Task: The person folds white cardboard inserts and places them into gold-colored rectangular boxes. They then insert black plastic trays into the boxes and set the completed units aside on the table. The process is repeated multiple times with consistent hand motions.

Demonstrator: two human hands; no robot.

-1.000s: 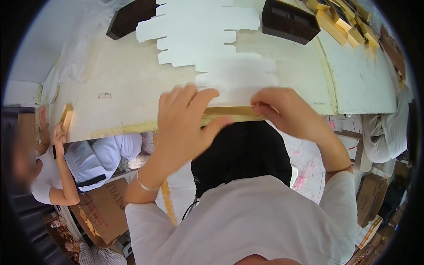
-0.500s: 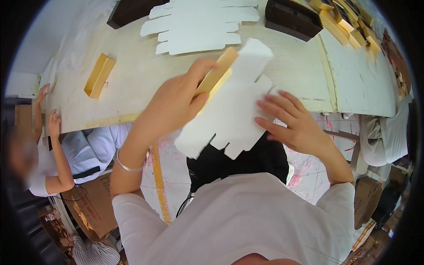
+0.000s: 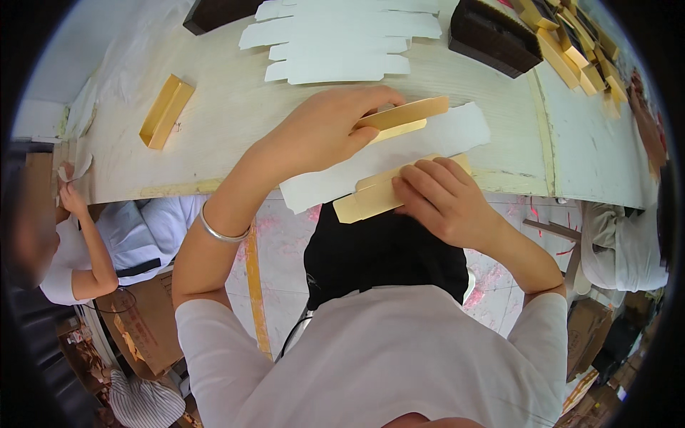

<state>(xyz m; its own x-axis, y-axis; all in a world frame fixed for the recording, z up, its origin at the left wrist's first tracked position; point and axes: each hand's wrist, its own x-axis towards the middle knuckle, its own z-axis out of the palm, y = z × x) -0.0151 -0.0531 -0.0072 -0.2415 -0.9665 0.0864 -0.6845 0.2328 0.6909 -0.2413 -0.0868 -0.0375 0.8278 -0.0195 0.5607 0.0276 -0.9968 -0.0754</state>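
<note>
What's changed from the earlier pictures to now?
Half a second ago your right hand lay on the white card; now it grips the near gold flap. The card has turned clockwise, your left hand still holding its far flap. A co-worker's hand has released the open gold tray, which lies farther in. The right-hand dark box and gold pile stayed.

A brown carton sits lower left; yellow tape stripes the pale floor.

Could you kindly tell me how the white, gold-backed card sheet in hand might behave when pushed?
The white, gold-backed card sheet likely bends readily along its long sides, where gold flaps are folded up. It is probably light, since its edges look thin.
</note>
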